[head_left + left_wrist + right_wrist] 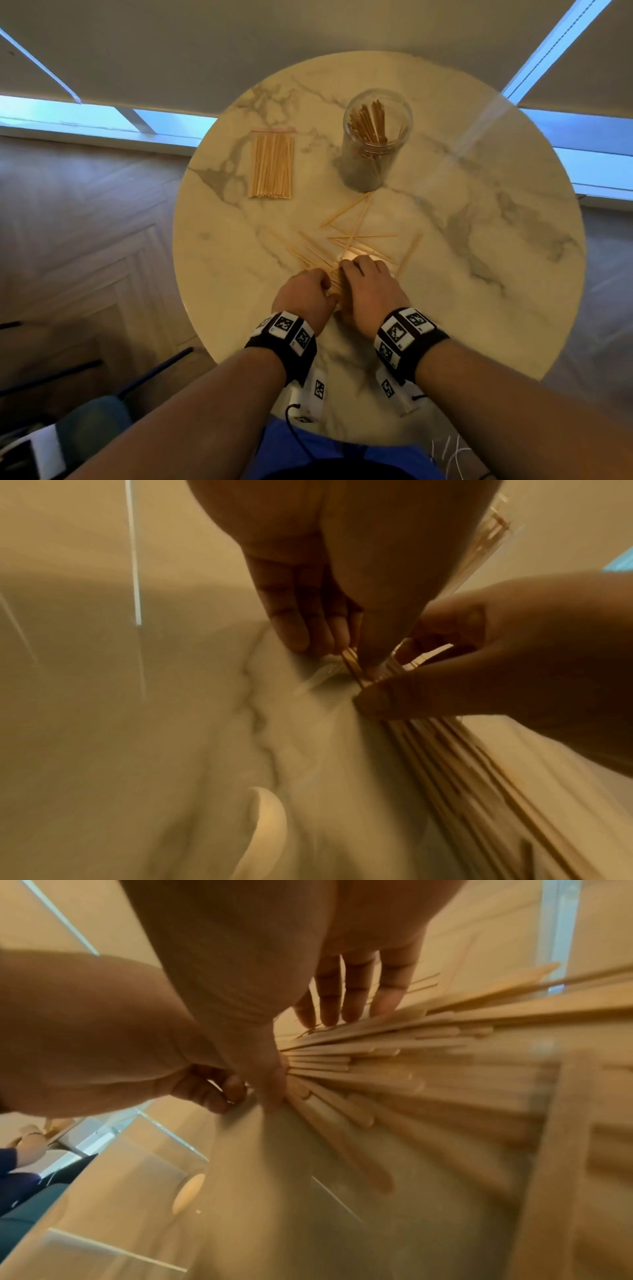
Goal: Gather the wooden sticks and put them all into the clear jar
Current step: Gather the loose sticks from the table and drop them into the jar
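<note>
Loose wooden sticks point(346, 245) lie criss-crossed on the round marble table point(479, 274). At the pile's near end my two hands meet. My left hand point(325, 281) pinches a few stick ends with curled fingers point(301, 626). My right hand point(352, 265) grips a fanned bundle of sticks point(377, 1064) between thumb point(272, 1080) and fingers laid over it. The bundle point(479, 777) runs out under the right thumb point(394, 699). The clear jar point(376, 137) stands upright at the far side, with several sticks in it.
A clear zip bag of sticks point(272, 166) lies flat to the left of the jar. One stray stick point(409, 251) lies to the right of the pile. The table's near edge is close to my wrists; wood floor and chairs lie beyond it.
</note>
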